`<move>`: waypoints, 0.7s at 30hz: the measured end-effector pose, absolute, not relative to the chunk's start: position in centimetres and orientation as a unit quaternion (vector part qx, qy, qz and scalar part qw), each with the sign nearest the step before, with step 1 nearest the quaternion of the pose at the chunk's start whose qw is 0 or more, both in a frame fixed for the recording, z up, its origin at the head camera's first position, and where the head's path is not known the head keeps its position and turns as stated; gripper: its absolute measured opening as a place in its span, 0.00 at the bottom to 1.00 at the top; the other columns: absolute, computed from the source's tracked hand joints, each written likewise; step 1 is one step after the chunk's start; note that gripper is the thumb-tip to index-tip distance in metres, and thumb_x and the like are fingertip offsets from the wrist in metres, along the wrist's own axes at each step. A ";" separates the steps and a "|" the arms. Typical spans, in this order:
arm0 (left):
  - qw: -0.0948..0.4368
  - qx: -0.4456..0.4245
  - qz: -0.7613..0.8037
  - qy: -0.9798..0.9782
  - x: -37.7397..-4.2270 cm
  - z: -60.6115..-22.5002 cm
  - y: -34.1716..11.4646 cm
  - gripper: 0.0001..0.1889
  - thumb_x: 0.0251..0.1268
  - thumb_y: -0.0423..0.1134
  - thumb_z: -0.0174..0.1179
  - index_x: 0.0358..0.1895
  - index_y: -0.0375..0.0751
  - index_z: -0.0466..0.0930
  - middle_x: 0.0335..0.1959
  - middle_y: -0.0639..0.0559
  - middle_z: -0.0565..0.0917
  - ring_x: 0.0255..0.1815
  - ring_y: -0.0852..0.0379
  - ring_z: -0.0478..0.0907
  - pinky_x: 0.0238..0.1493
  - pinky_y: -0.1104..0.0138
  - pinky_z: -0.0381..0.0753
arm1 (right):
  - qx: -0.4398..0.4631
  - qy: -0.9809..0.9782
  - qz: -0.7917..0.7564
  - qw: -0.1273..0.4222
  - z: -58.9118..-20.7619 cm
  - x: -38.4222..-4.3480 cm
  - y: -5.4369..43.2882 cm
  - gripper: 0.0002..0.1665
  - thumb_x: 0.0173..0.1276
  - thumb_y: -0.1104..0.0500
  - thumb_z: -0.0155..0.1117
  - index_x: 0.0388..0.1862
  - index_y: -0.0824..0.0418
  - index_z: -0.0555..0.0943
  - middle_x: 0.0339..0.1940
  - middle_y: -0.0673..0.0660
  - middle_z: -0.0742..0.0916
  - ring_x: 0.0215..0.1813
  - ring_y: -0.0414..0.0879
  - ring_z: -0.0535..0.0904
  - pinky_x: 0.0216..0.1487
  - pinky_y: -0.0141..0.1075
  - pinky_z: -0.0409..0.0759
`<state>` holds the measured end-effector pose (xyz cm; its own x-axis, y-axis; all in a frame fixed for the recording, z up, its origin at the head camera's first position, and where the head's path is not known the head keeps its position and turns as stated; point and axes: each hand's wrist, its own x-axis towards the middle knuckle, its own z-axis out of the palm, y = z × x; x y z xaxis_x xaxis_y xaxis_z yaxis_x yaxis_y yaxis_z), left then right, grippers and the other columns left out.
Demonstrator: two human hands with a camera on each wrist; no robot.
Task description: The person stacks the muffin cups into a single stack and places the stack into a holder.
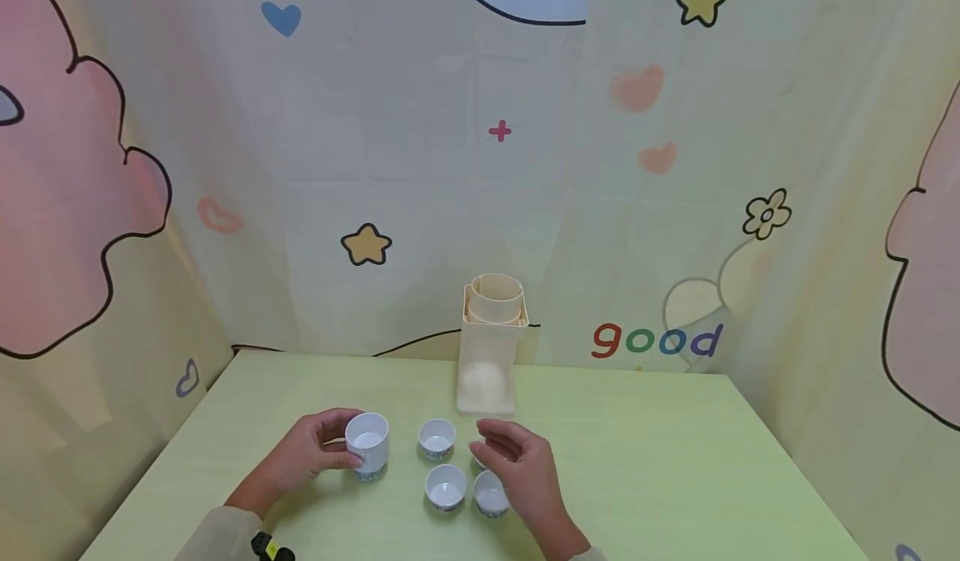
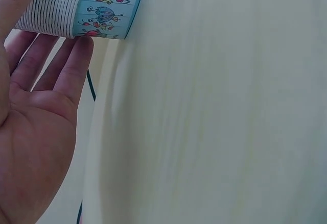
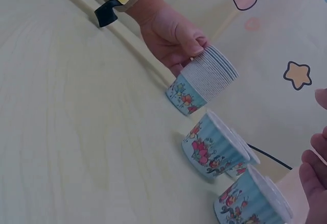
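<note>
My left hand (image 1: 311, 453) grips a nested stack of paper cups (image 1: 367, 448), fingers and thumb round its side. The left wrist view shows the stack's white ridged rims (image 2: 53, 9) and a light blue, flower-patterned cup wall (image 2: 104, 12). Right of the stack, several single cups of the same kind stand upright, among them a back cup (image 1: 437, 438), a front cup (image 1: 446, 488) and a front right cup (image 1: 491, 493). Over the right-hand cups hovers my right hand (image 1: 528, 469), fingers loosely bent, holding nothing visible. It mostly hides one cup behind it.
A cream-coloured dispenser-like stand (image 1: 491, 361) with a round tube on top stands at the table's back edge. The pale green table (image 1: 637, 461) meets a printed cloth backdrop (image 1: 420, 169) behind and at both sides.
</note>
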<state>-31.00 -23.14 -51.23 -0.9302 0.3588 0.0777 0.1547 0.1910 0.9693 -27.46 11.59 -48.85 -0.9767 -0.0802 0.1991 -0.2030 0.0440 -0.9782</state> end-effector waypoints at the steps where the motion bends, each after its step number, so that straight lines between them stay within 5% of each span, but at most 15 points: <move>1: 0.083 0.168 0.612 0.768 -31.0 -51.3 -23.1 0.41 0.53 0.38 0.79 0.70 0.29 0.70 0.67 0.30 0.77 0.63 0.42 0.81 0.59 0.65 0.85 | 0.096 -0.724 0.681 0.049 -49.0 -27.4 11.8 0.22 0.61 0.58 0.79 0.53 0.64 0.86 0.56 0.65 0.88 0.61 0.59 0.84 0.61 0.31 0.83; 12: 0.083 0.161 0.613 0.769 -30.8 -51.0 -22.7 0.39 0.53 0.37 0.78 0.69 0.29 0.72 0.66 0.32 0.78 0.62 0.43 0.82 0.59 0.66 0.85 | 0.056 -0.771 0.632 0.063 -50.6 -26.4 14.1 0.27 0.57 0.54 0.82 0.54 0.62 0.85 0.55 0.58 0.89 0.61 0.53 0.83 0.67 0.41 0.80; 21: 0.088 0.162 0.618 0.764 -30.7 -50.9 -22.7 0.38 0.54 0.37 0.78 0.69 0.30 0.72 0.66 0.32 0.78 0.61 0.43 0.83 0.58 0.65 0.85 | 0.057 -0.803 0.590 0.052 -51.3 -25.7 15.3 0.32 0.54 0.55 0.84 0.56 0.63 0.83 0.56 0.57 0.88 0.60 0.51 0.83 0.64 0.37 0.82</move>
